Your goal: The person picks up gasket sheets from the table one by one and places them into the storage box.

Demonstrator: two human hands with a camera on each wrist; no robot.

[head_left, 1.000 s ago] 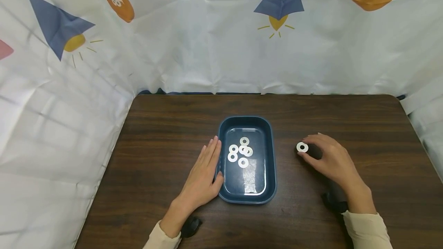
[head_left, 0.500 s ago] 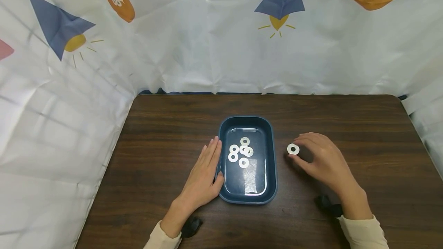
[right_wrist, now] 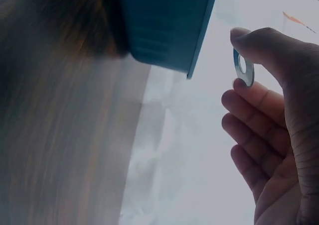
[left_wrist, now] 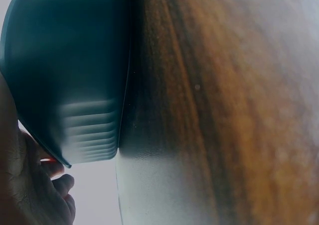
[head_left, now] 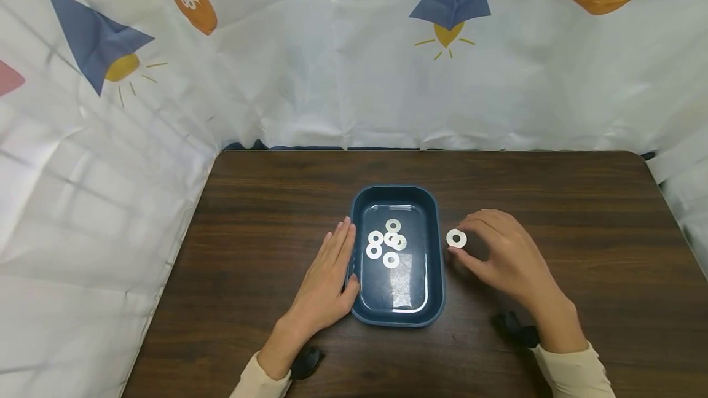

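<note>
A flat metal washer point(head_left: 456, 238) is pinched by its edges between the thumb and index finger of my right hand point(head_left: 506, 260), just right of the blue tray point(head_left: 398, 319). In the right wrist view the washer point(right_wrist: 244, 68) stands edge-up between thumb and fingertip, with the other fingers loosely spread. Several more washers point(head_left: 391, 260) lie on the tray's floor, two of them overlapping. My left hand point(head_left: 326, 281) rests with straight fingers along the tray's left rim. From the left wrist, the tray's ribbed outer wall point(left_wrist: 89, 125) shows close beside that hand.
The tray stands on a dark wood-grain table point(head_left: 265, 201). A white printed curtain point(head_left: 332, 78) hangs behind the table and along its left side. Black wrist devices point(head_left: 306, 362) sit under both wrists.
My right hand has carried the washer leftward across the table, closer to the tray's right rim. The left hand, the tray and the washers inside it stay in place.
</note>
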